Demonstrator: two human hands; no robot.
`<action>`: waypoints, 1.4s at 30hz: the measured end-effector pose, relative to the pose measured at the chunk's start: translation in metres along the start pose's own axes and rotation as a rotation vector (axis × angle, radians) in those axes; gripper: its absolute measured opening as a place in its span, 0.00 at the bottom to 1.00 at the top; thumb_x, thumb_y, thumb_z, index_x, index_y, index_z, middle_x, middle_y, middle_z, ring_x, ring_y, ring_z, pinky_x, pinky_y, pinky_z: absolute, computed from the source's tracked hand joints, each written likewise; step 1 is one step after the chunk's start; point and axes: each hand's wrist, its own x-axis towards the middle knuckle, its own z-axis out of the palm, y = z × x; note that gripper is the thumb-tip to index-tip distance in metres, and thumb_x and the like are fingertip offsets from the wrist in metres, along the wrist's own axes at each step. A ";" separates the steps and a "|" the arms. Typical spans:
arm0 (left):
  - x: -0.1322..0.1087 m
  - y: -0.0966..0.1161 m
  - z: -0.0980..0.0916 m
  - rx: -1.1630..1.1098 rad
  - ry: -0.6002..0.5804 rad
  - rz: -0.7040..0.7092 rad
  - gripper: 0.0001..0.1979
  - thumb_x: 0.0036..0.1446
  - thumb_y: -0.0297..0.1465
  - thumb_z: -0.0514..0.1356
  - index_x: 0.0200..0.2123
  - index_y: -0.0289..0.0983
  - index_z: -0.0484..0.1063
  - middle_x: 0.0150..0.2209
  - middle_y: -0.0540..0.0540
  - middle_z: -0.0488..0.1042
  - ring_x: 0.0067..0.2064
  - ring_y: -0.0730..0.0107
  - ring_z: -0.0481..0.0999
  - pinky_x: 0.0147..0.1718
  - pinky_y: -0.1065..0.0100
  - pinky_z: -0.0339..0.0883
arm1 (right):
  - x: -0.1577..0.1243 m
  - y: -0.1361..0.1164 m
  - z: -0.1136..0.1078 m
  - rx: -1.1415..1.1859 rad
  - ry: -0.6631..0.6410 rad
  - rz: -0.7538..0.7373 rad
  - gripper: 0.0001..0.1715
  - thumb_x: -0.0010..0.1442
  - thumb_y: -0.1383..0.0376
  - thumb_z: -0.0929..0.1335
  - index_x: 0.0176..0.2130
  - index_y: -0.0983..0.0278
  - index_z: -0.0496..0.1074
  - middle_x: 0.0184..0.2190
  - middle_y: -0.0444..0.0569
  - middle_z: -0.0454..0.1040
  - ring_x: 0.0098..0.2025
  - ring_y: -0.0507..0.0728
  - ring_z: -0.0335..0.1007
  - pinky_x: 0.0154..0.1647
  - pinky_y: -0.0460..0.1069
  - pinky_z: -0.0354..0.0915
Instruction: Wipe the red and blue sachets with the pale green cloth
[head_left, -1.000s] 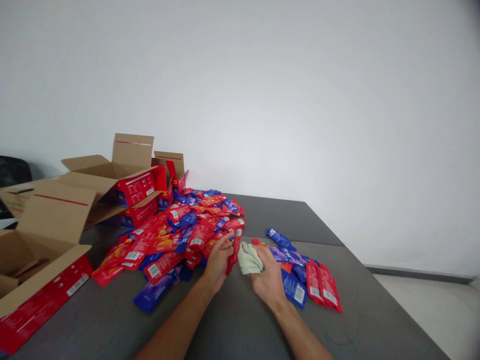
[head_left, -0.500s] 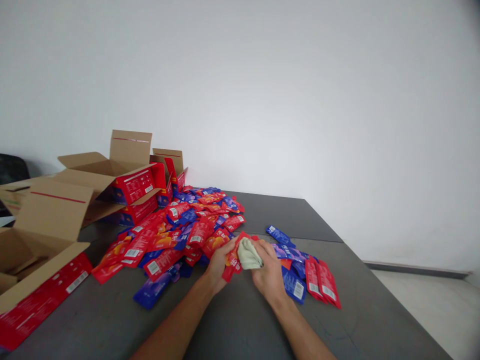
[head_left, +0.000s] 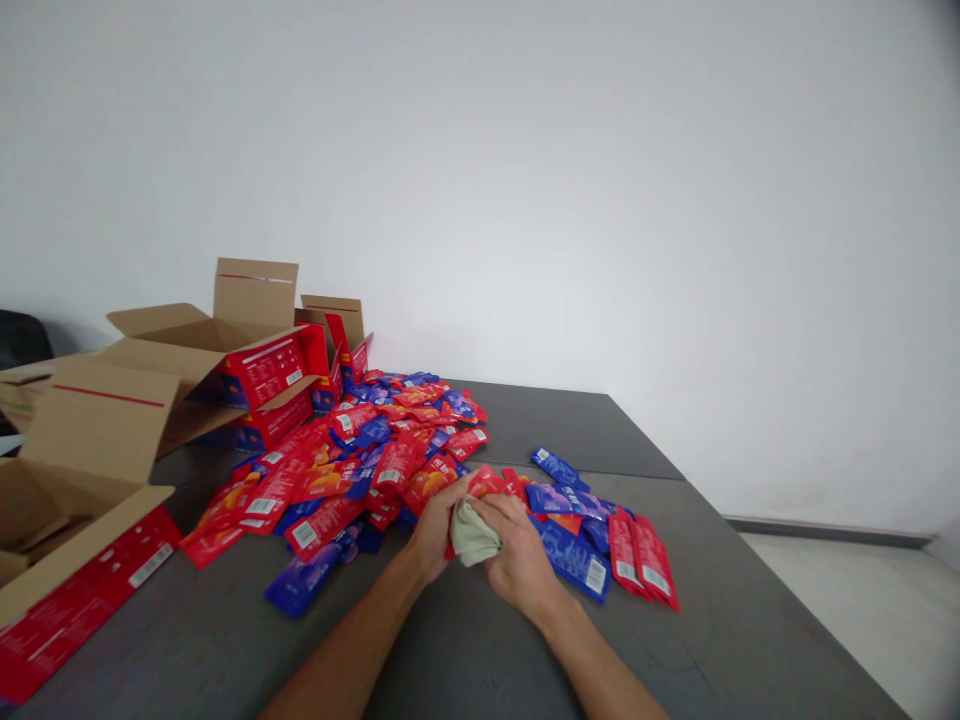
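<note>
Near the middle of the dark table [head_left: 480,640], my left hand [head_left: 435,530] is closed on a red packet [head_left: 487,481], most of which is covered by the hands and the cloth. My right hand [head_left: 516,548] grips a pale green crumpled cloth [head_left: 474,533] and presses it against that packet. To the left and behind lies a large heap of red and blue packets [head_left: 397,465]. Just right of my right hand is a smaller group, with blue packets [head_left: 577,560] and red packets [head_left: 654,565] lying flat.
Open cardboard boxes with red sides stand on the left, one close in front [head_left: 97,570] and others farther back [head_left: 262,370]. A pale wall [head_left: 600,200] rises behind the table. Part of a black chair [head_left: 22,338] shows at the far left.
My right hand and the cloth have moved left and slightly down, across the red packet towards my left hand. More of the packet is now covered.
</note>
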 end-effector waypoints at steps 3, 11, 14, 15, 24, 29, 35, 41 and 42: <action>0.004 -0.001 -0.005 0.251 0.105 0.104 0.14 0.53 0.34 0.63 0.41 0.35 0.81 0.43 0.40 0.81 0.50 0.55 0.77 0.55 0.57 0.65 | 0.001 -0.003 -0.005 -0.005 -0.051 0.030 0.38 0.49 0.77 0.66 0.57 0.57 0.71 0.53 0.51 0.73 0.52 0.60 0.68 0.54 0.54 0.67; 0.009 -0.009 -0.023 1.107 0.114 0.454 0.27 0.55 0.25 0.54 0.58 0.41 0.73 0.61 0.41 0.70 0.63 0.56 0.65 0.65 0.54 0.51 | 0.007 0.016 -0.032 -0.176 0.000 0.162 0.24 0.53 0.75 0.65 0.47 0.59 0.77 0.41 0.50 0.77 0.44 0.59 0.72 0.46 0.51 0.68; 0.007 -0.017 -0.030 1.490 0.069 0.432 0.30 0.52 0.23 0.57 0.60 0.43 0.71 0.65 0.38 0.63 0.67 0.49 0.57 0.64 0.48 0.50 | 0.010 0.031 -0.047 -0.239 0.074 0.230 0.22 0.55 0.73 0.65 0.47 0.61 0.77 0.40 0.51 0.78 0.43 0.59 0.73 0.47 0.52 0.68; 0.007 -0.019 -0.032 1.582 0.052 0.409 0.29 0.52 0.23 0.57 0.59 0.43 0.72 0.66 0.38 0.61 0.68 0.47 0.54 0.63 0.46 0.50 | 0.011 0.037 -0.051 -0.260 0.092 0.252 0.21 0.55 0.72 0.65 0.47 0.61 0.77 0.40 0.51 0.78 0.44 0.59 0.73 0.48 0.52 0.68; 0.016 -0.025 -0.033 1.757 0.138 0.436 0.18 0.59 0.25 0.53 0.47 0.37 0.79 0.59 0.33 0.69 0.67 0.39 0.53 0.62 0.42 0.47 | 0.007 0.041 -0.068 -0.327 0.091 0.346 0.14 0.57 0.65 0.68 0.42 0.60 0.80 0.36 0.50 0.80 0.38 0.59 0.75 0.40 0.49 0.68; 0.006 -0.033 0.000 1.692 -0.073 0.510 0.19 0.64 0.27 0.48 0.48 0.37 0.77 0.57 0.34 0.72 0.65 0.48 0.59 0.62 0.47 0.51 | -0.008 0.037 -0.087 -0.361 0.175 0.488 0.15 0.58 0.61 0.67 0.44 0.57 0.79 0.38 0.51 0.81 0.39 0.62 0.77 0.37 0.50 0.68; -0.004 -0.060 0.050 1.585 -0.550 0.592 0.26 0.54 0.26 0.58 0.57 0.39 0.70 0.63 0.37 0.67 0.67 0.49 0.58 0.64 0.49 0.48 | -0.038 0.041 -0.115 -0.419 0.250 0.637 0.20 0.54 0.63 0.67 0.47 0.57 0.79 0.41 0.52 0.82 0.41 0.63 0.78 0.37 0.51 0.68; 0.003 -0.092 0.073 1.647 -0.600 0.513 0.28 0.54 0.29 0.58 0.60 0.39 0.67 0.61 0.35 0.68 0.63 0.47 0.64 0.62 0.47 0.51 | -0.052 0.034 -0.124 -0.400 0.300 0.660 0.23 0.53 0.63 0.68 0.49 0.59 0.79 0.41 0.52 0.82 0.41 0.64 0.78 0.39 0.51 0.70; 0.005 -0.094 0.074 1.636 -0.569 0.518 0.25 0.57 0.28 0.55 0.58 0.38 0.68 0.58 0.35 0.71 0.61 0.48 0.66 0.60 0.48 0.53 | -0.053 0.033 -0.125 -0.391 0.310 0.656 0.23 0.53 0.63 0.68 0.49 0.59 0.79 0.42 0.51 0.82 0.42 0.64 0.78 0.41 0.52 0.70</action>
